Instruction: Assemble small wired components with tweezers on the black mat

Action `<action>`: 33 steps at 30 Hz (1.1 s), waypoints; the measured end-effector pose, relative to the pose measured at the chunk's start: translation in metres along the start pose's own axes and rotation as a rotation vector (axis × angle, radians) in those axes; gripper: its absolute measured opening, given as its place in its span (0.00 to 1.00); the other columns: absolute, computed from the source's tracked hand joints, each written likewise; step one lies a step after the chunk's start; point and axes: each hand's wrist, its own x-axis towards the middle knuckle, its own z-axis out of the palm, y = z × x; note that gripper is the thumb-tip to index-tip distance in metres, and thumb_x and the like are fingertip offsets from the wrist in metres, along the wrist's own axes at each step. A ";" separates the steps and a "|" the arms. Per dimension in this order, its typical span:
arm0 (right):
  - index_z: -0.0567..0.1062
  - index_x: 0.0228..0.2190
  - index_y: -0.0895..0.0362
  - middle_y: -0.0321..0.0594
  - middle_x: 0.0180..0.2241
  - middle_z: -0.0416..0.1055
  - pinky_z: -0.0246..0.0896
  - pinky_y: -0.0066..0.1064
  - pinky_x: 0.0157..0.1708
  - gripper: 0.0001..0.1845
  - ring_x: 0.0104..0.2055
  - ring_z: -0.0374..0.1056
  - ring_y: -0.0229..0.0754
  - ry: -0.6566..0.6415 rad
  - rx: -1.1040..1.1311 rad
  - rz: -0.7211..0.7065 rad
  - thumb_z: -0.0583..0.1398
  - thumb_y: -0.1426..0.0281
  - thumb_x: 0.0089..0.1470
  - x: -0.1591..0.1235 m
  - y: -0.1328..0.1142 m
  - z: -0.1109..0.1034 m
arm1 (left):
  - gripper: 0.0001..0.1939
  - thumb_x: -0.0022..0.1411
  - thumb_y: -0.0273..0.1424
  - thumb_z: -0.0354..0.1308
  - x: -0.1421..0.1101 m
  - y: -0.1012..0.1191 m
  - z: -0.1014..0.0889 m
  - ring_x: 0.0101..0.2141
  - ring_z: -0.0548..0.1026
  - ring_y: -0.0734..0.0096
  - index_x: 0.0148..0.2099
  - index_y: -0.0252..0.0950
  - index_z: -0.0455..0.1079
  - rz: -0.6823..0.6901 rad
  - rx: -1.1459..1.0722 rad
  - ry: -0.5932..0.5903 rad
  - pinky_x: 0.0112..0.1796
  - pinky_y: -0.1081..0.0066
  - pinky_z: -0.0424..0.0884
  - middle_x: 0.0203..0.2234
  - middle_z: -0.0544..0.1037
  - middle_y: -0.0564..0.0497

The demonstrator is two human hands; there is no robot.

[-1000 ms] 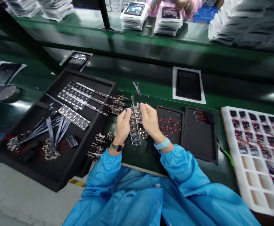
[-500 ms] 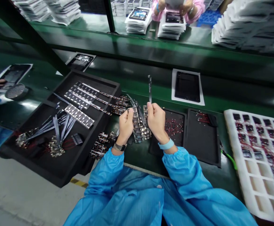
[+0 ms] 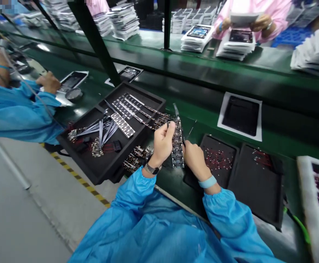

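Observation:
My left hand pinches a panel of small circuit boards, held upright with thumb and fingers at its left edge. A grey ribbon cable sticks up from the panel's top. Close to the panel's right edge, my right hand is closed, its fingertips turned away; what they grip, if anything, is hidden. Behind my left hand, more board strips overhang the edge of a black foam tray. That tray also carries white-backed strips, a board panel and bundles of ribbon cables.
Right of my hands lie a black tray with small red-wired parts and another black tray. A tablet-like panel rests on white sheeting behind. Green-handled pliers lie near a white foam tray. Co-workers' hands show at left.
The view has swung left. My right hand has come down from the raised ribbon cable to beside the panel. The board panel now stands more upright in my left hand.

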 end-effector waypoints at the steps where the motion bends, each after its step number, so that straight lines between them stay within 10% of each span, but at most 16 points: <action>1: 0.75 0.44 0.61 0.55 0.36 0.81 0.57 0.34 0.32 0.19 0.38 0.79 0.53 -0.003 -0.039 0.002 0.49 0.62 0.74 -0.001 -0.001 0.000 | 0.31 0.61 0.58 0.64 -0.003 0.012 0.000 0.25 0.57 0.74 0.24 0.37 0.62 0.014 -0.006 0.013 0.27 0.69 0.58 0.21 0.60 0.55; 8: 0.76 0.42 0.62 0.57 0.39 0.79 0.58 0.34 0.30 0.17 0.38 0.79 0.54 0.167 -0.055 0.005 0.54 0.61 0.72 -0.003 0.013 -0.006 | 0.23 0.66 0.50 0.64 0.011 0.099 -0.035 0.30 0.68 0.72 0.30 0.37 0.67 0.292 -0.043 0.239 0.30 0.73 0.63 0.24 0.63 0.54; 13: 0.78 0.37 0.58 0.46 0.34 0.79 0.59 0.32 0.32 0.21 0.34 0.75 0.46 0.185 0.529 -0.174 0.54 0.57 0.71 -0.002 0.006 -0.028 | 0.20 0.70 0.46 0.62 0.063 0.109 -0.077 0.36 0.72 0.74 0.32 0.36 0.68 0.496 -0.054 0.373 0.39 0.74 0.69 0.30 0.71 0.54; 17: 0.77 0.42 0.57 0.43 0.36 0.81 0.64 0.29 0.27 0.24 0.29 0.73 0.39 -0.174 1.156 -0.403 0.54 0.50 0.70 0.009 -0.041 -0.053 | 0.23 0.65 0.49 0.66 0.104 0.085 -0.106 0.29 0.71 0.75 0.28 0.38 0.65 0.360 -0.059 0.441 0.32 0.75 0.69 0.24 0.69 0.56; 22: 0.73 0.39 0.56 0.43 0.34 0.80 0.68 0.27 0.21 0.19 0.28 0.75 0.39 -0.452 1.560 -0.352 0.60 0.52 0.67 0.041 -0.121 -0.070 | 0.22 0.60 0.46 0.71 0.123 0.076 -0.135 0.18 0.63 0.78 0.27 0.37 0.67 0.115 0.053 0.332 0.21 0.74 0.60 0.18 0.68 0.57; 33: 0.72 0.31 0.56 0.32 0.18 0.71 0.60 0.24 0.21 0.10 0.21 0.68 0.36 -0.224 1.264 -0.373 0.57 0.70 0.66 0.065 -0.183 -0.062 | 0.21 0.67 0.49 0.62 0.117 0.097 -0.188 0.19 0.70 0.77 0.35 0.36 0.66 0.041 0.464 0.148 0.21 0.77 0.64 0.23 0.73 0.54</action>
